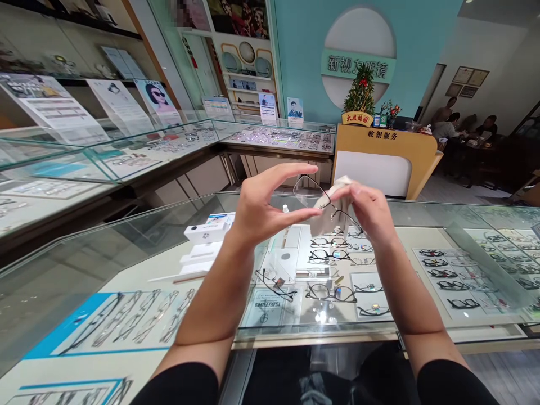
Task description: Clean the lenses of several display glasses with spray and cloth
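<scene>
While the right hand pinches a pale cloth at the bridge of a pair of thin-rimmed glasses, the left hand brackets one lens with thumb and forefinger spread, though whether both tips press the rim I cannot tell. Those glasses are up above the glass-topped surface, between both hands. Through the glass show dark-rimmed frames and, farther left, a white box.

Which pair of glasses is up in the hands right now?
The thin, dark-framed pair between the left hand and the right hand, which holds a pale cloth. Other pairs are laid out lower, at the glass counter.
</scene>
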A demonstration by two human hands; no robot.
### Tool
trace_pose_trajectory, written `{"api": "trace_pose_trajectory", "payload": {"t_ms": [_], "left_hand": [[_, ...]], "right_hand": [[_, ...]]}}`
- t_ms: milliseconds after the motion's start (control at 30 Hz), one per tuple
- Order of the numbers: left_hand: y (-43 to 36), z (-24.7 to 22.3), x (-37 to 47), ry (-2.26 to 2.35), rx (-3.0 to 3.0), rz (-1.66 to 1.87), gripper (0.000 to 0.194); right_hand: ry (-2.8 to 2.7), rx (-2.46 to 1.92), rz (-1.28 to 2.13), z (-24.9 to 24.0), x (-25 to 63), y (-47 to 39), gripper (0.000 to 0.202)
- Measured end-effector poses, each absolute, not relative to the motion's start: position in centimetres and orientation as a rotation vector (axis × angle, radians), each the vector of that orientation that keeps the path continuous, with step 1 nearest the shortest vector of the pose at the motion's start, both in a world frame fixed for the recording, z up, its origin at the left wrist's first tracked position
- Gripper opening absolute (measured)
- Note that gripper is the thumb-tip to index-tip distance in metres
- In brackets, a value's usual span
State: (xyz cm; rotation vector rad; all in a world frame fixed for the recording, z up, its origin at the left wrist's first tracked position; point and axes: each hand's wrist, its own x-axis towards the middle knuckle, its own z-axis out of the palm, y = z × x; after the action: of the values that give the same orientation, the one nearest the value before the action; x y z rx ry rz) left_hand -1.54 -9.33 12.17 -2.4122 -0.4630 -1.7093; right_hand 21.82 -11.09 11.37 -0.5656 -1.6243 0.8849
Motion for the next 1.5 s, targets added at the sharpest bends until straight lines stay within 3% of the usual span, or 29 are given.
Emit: {"api": "trace_pose_trajectory", "payload": {"t_ms": [133,233,367,467,600,833,1500], "left_hand": [[-9.2,11.8,-1.3,-0.491,-2.281,-1.859,0.061],[-9.2,11.6,-1.0,-0.600,-2.143,-1.985,0.062],[-9.7,11.8,-0.6,-0.633,-1.976,-2.199,0.060],[-10.0,11.9,-0.3,-0.618,-1.931,-2.310,0.056],[-9.6,11.4,0.0,-0.668,-1.907,-2.336,0.057],[-8.5,10.2,0.8,-0.705,-1.934,-2.415,0.064],[-8.0,10.0,0.4,-0.805,-2.025,-2.467,0.065]], "right_hand": [[-1.149,-0.559,0.413,11.1,22.8,-9.4,0.031],[-0.957,-0.489,0.271,11.6,24.5,-8.3,0.026],[-0.896,-0.454,0.297,12.6,26.3,-8.4,0.037],[-1.209,-0.556,0.326,13.0,26.6,-9.8,0.032],[-1.620,-0.708,0.107,12.9,25.2,-12.0,0.054],[-1.631,-0.761,0.097,12.0,22.6,-12.6,0.043],[-1.506,-0.799,0.067,12.4,22.6,-13.2,0.043]]}}
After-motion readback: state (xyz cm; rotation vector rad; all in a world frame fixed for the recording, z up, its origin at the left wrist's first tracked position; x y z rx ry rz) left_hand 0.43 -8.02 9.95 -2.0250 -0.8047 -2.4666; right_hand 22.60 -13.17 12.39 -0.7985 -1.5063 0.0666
